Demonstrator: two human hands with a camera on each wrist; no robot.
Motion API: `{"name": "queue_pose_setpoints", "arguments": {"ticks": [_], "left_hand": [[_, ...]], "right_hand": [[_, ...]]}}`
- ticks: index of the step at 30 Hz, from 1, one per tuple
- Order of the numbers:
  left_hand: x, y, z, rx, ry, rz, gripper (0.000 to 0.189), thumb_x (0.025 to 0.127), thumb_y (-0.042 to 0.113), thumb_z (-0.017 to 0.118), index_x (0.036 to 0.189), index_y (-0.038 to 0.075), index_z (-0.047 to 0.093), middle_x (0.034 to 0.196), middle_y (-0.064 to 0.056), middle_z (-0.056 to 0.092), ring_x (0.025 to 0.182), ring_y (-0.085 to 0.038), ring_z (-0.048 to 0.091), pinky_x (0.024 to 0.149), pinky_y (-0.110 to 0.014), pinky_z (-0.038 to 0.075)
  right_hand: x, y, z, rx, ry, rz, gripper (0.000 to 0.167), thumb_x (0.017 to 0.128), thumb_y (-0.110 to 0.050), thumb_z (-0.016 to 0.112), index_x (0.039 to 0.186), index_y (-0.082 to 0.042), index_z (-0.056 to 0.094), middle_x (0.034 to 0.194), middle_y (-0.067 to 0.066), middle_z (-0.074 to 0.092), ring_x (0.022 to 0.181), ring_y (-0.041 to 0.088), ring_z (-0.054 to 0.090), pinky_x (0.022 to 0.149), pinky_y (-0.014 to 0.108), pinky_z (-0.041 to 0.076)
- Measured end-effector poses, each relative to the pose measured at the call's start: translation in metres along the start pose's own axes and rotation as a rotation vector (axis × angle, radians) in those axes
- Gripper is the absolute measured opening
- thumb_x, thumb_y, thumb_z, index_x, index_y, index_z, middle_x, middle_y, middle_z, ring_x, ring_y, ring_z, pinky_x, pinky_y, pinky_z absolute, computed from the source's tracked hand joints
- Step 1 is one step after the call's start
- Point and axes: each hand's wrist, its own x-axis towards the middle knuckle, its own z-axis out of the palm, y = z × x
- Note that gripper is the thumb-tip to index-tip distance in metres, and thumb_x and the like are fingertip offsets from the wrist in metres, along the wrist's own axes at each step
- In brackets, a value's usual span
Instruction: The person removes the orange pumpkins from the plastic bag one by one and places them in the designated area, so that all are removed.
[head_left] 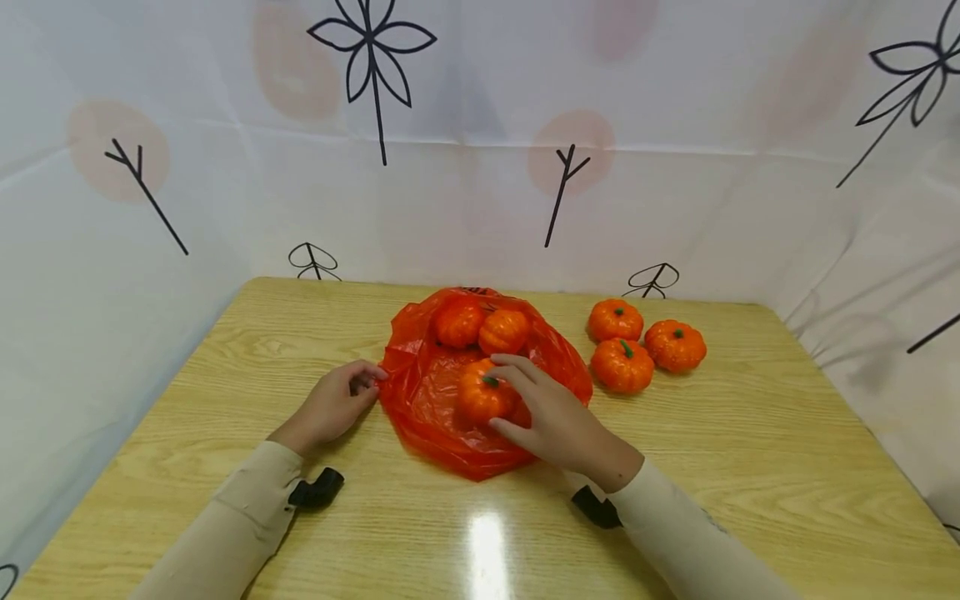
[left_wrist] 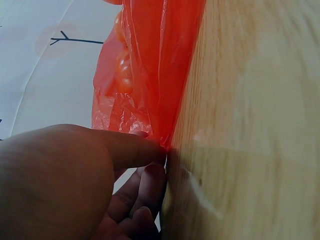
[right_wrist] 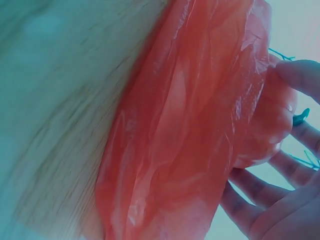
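Observation:
A red plastic bag (head_left: 420, 425) lies spread wide on the table, its mouth facing up. My left hand (head_left: 333, 404) pinches the bag's left edge between thumb and fingers; in the left wrist view the thumb (left_wrist: 132, 150) presses on the gathered film. Over the bag's front part, my right hand (head_left: 551, 417) holds a small orange pumpkin (head_left: 474, 398) with a green stem, thumb and fingers on opposite sides of it. The right wrist view shows this pumpkin (right_wrist: 267, 125) above the bag's rim. Two more pumpkins, one (head_left: 459, 323) beside another (head_left: 505, 332), sit in the bag's back part.
Right of the bag, three orange pumpkins stand in a cluster: one at the back (head_left: 615, 320), one in front (head_left: 622, 367) and one farther right (head_left: 676, 346). The wooden table (head_left: 750, 467) meets a white patterned cloth (head_left: 465, 200) behind it.

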Motion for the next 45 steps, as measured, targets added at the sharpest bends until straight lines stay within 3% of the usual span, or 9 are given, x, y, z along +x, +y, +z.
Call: {"name": "queue_pose_setpoints", "arguments": {"ticks": [6, 17, 24, 35, 38, 40, 42, 45], "left_hand": [[0.0, -0.001, 0.0, -0.002, 0.006, 0.005, 0.018, 0.098, 0.005, 0.06, 0.114, 0.006, 0.066, 0.099, -0.008, 0.066, 0.088, -0.019, 0.058, 0.083, -0.036, 0.049], [0.0, 0.001, 0.002, -0.008, 0.004, 0.01, 0.018, 0.098, 0.005, 0.06, 0.115, 0.006, 0.066, 0.1, -0.008, 0.066, 0.088, -0.019, 0.058, 0.083, -0.036, 0.05], [0.001, -0.001, 0.002, -0.005, 0.011, 0.013, 0.018, 0.098, 0.005, 0.061, 0.114, 0.007, 0.066, 0.101, -0.008, 0.067, 0.09, -0.019, 0.059, 0.084, -0.034, 0.05], [0.001, -0.003, 0.002, -0.001, 0.008, 0.009, 0.018, 0.098, 0.006, 0.061, 0.115, 0.007, 0.066, 0.099, -0.007, 0.066, 0.088, -0.018, 0.058, 0.081, -0.032, 0.049], [0.001, -0.003, 0.002, 0.0, 0.006, 0.016, 0.018, 0.098, 0.006, 0.061, 0.115, 0.007, 0.066, 0.099, -0.007, 0.066, 0.089, -0.018, 0.058, 0.081, -0.032, 0.049], [0.001, -0.003, 0.002, 0.001, 0.004, 0.019, 0.018, 0.098, 0.006, 0.061, 0.115, 0.007, 0.066, 0.099, -0.008, 0.065, 0.089, -0.018, 0.058, 0.081, -0.032, 0.049], [0.001, -0.003, 0.002, 0.002, 0.003, 0.018, 0.018, 0.098, 0.006, 0.061, 0.115, 0.007, 0.066, 0.099, -0.007, 0.065, 0.089, -0.018, 0.058, 0.081, -0.032, 0.049], [0.001, -0.003, 0.002, 0.007, 0.005, 0.015, 0.018, 0.098, 0.006, 0.061, 0.115, 0.007, 0.066, 0.099, -0.007, 0.065, 0.088, -0.018, 0.058, 0.081, -0.031, 0.049]], "right_hand": [[-0.007, 0.001, -0.003, -0.022, 0.024, -0.01, 0.053, 0.09, -0.031, 0.075, 0.135, -0.017, 0.053, 0.151, -0.001, 0.044, 0.124, 0.019, 0.058, 0.096, 0.037, 0.054], [-0.019, 0.008, -0.013, -0.031, 0.048, 0.023, 0.054, 0.089, -0.03, 0.077, 0.135, -0.016, 0.053, 0.151, 0.001, 0.044, 0.133, 0.026, 0.053, 0.101, 0.042, 0.051], [-0.022, 0.011, -0.02, -0.037, 0.063, 0.024, 0.054, 0.089, -0.031, 0.076, 0.136, -0.015, 0.052, 0.152, 0.002, 0.043, 0.124, 0.024, 0.06, 0.098, 0.042, 0.053], [-0.03, 0.019, -0.033, -0.059, 0.106, 0.051, 0.055, 0.088, -0.03, 0.077, 0.136, -0.014, 0.052, 0.151, 0.005, 0.045, 0.126, 0.027, 0.058, 0.097, 0.045, 0.053], [-0.033, 0.022, -0.038, -0.066, 0.121, 0.064, 0.056, 0.088, -0.028, 0.077, 0.137, -0.014, 0.052, 0.151, 0.006, 0.044, 0.087, 0.017, 0.067, 0.076, 0.034, 0.058], [-0.034, 0.025, -0.042, -0.067, 0.124, 0.072, 0.056, 0.089, -0.027, 0.076, 0.138, -0.014, 0.051, 0.152, 0.007, 0.043, 0.063, 0.01, 0.057, 0.063, 0.027, 0.054], [-0.036, 0.027, -0.045, -0.072, 0.133, 0.073, 0.056, 0.089, -0.025, 0.076, 0.138, -0.013, 0.05, 0.151, 0.007, 0.043, 0.056, 0.006, 0.05, 0.057, 0.022, 0.049], [-0.037, 0.03, -0.05, -0.082, 0.148, 0.07, 0.056, 0.09, -0.023, 0.075, 0.138, -0.011, 0.049, 0.151, 0.008, 0.042, 0.059, 0.006, 0.055, 0.058, 0.024, 0.05]]}}
